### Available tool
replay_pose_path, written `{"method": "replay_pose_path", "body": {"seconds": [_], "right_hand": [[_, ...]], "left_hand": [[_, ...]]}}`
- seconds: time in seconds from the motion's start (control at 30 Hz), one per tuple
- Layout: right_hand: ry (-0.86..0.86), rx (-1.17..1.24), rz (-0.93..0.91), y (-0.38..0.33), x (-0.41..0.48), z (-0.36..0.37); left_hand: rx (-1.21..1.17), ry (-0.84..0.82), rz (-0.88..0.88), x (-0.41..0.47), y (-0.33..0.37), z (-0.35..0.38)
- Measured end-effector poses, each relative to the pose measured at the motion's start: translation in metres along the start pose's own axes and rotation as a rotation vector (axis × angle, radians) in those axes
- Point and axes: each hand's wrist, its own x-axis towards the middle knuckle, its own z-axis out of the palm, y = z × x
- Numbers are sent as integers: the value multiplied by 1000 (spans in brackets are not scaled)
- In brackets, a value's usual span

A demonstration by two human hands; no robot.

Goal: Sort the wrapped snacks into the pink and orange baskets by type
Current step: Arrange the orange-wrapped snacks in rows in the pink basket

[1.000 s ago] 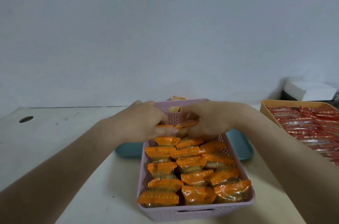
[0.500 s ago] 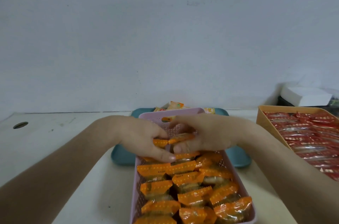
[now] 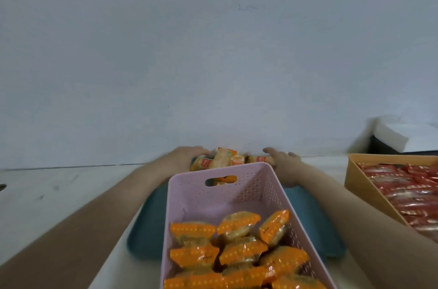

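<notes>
A pink basket (image 3: 189,194) stands on a teal tray (image 3: 147,229), its near half filled with orange-wrapped snacks (image 3: 238,220). Behind the basket, at the tray's far end, lies a small pile of pale orange wrapped snacks (image 3: 222,158). Both arms reach past the basket to that pile. My left hand (image 3: 184,157) curls over the snack at the pile's left end. My right hand (image 3: 283,163) closes on the snack (image 3: 259,159) at the right end. The orange basket (image 3: 355,177) at the right holds red-wrapped snacks (image 3: 407,191).
A pale wall rises right behind the table's back edge. A white block (image 3: 391,134) rests on something dark at the back right. A small hole (image 3: 2,187) shows in the tabletop at the far left.
Both hands have left the orange snacks in the pink basket and moved forward to the pile behind it. The view has tilted, so the basket looks nearer.
</notes>
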Motion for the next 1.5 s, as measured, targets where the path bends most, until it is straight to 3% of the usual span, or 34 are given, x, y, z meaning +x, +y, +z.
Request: {"method": "replay_pose_path", "body": {"seconds": [0.07,0.23,0.37,0.43,0.5,0.57,0.63,0.73,0.8,0.87,0.93,1.0,1.1,1.2,1.33,1.5], "right_hand": [[-5,-53,-28,-2,6,7],[102,136,-84,-10,4,3],[223,412,-60,-11,-3,-7],[363,562,-81,-15,-13,-21],[452,763,-172,-22,-29,-42],[429,884,-273,-30,-54,-66],[345,826,-399,-38,-80,-86],[248,550,-540,-47,-109,-103],[239,401,-563,-51,-119,-107],[207,254,-556,-54,-129,-105],[129,45,-534,-58,-134,-97],[56,-105,-513,-62,-138,-86],[-31,-185,-511,-64,-143,-74],[-120,-197,-503,-63,-146,-70],[-200,-119,-497,-64,-150,-61],[-158,-210,-494,-64,-151,-51]], "left_hand": [[13,-64,8,18,-6,16],[55,-2,-4,27,-10,28],[7,79,-43,16,-21,33],[-27,110,-48,9,-24,32],[-77,189,-43,-3,-22,23],[-129,298,-18,-19,-18,11],[-170,407,-5,-37,-14,-2],[-289,646,-44,-68,-1,-26],[-425,782,-9,-88,15,-42],[-413,828,66,-109,36,-54],[-298,738,116,-125,56,-59],[-110,546,125,-134,70,-58],[294,302,148,-132,80,-43],[433,126,192,-127,81,-21],[523,67,248,-122,76,-2],[392,108,318,-119,81,-1]]}}
